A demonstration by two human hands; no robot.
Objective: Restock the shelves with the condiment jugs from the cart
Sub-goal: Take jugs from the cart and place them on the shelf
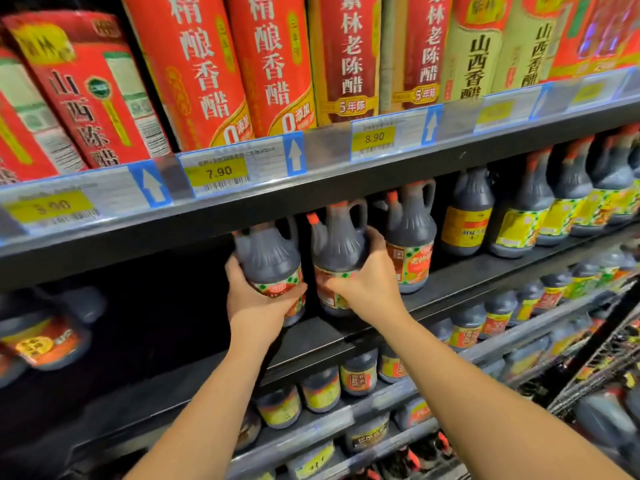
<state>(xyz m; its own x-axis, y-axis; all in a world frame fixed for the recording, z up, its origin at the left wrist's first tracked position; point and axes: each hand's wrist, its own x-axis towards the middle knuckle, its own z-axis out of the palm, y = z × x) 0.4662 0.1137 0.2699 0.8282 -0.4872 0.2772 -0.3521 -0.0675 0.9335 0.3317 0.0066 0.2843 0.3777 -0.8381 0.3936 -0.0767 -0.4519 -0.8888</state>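
Left hand (pixel 258 299) gripped one dark jug (pixel 272 261), right hand (pixel 367 285) gripped its neighbour (pixel 337 247), both on the shelf (pixel 311 337)

The price tag (pixel 48 205) at the far left is blurred; the wire cart (pixel 599 368) at the lower right is cut off by the edge.

Red vinegar cartons (pixel 194 64) up top, yellow price tags (pixel 218 173), blue arrow markers (pixel 294 154)
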